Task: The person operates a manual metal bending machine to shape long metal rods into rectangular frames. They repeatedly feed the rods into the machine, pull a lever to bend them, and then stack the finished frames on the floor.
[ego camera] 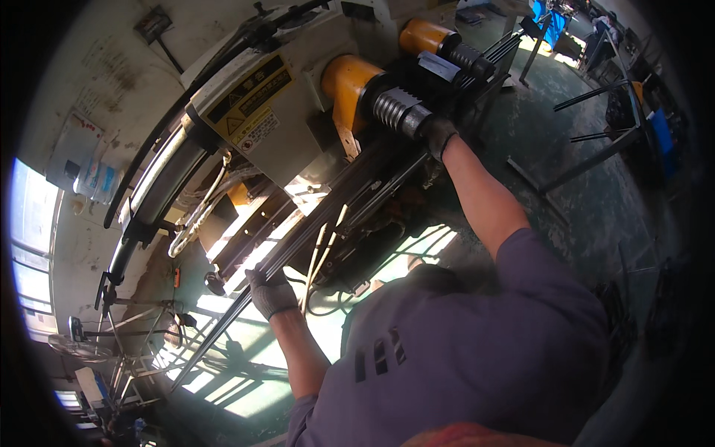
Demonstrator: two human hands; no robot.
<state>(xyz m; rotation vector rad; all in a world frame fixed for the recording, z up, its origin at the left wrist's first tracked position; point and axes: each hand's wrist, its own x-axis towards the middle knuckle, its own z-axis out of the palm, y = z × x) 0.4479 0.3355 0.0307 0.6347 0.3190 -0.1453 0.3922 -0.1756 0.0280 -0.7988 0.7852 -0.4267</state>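
My left hand (272, 293), in a grey knitted work glove, is closed round a bundle of long thin metal rods (234, 313). The rods run from the lower left, past the machine's front, up towards the right. My right hand (439, 137), in a dark glove, is at the end of a ribbed metal cylinder (397, 110) that projects from an orange machine housing (351, 81). Its fingers are in shadow, so what they touch cannot be told. Behind it is a second orange housing (427, 36) with a similar ribbed part (472, 58).
A machine panel with warning labels (251, 103) faces me. A metal frame (592, 159) with projecting bars stands on the right. Fans (81, 347) and thin stands are at the lower left. Another person (606, 28) is far off at the upper right.
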